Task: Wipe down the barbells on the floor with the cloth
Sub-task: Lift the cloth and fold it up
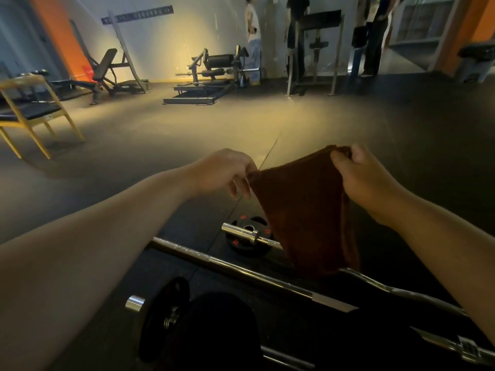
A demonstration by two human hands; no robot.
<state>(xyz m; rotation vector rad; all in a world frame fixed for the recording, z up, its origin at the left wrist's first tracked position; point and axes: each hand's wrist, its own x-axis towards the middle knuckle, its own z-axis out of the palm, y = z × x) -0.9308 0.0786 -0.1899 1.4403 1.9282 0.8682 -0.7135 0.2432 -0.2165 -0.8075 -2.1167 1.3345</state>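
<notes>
Although the brown cloth point(302, 207) hangs in the air above the floor, it shows itself soft, light and limp: it sags into a downward point between its two held upper corners, and its lower tip dangles just over the curl bar point(267, 277). Judged from that drape, it is best gripped bunched or folded in the palm for wiping. The left hand point(222, 172) pinches one upper corner between thumb and fingertips, the remaining fingers curled loosely. The right hand point(359, 178) is closed around the opposite corner, thumb on top.

The barbells lie on the dark rubber floor point(187, 135) below the hands. The curl bar is chromed steel, likely slippery, rigid and heavy. A second bar's chromed sleeve point(245, 232) rests by a black plate point(249, 246). A nearer bar carries a plate point(160, 317) at its end. No wiping contact is evident yet.
</notes>
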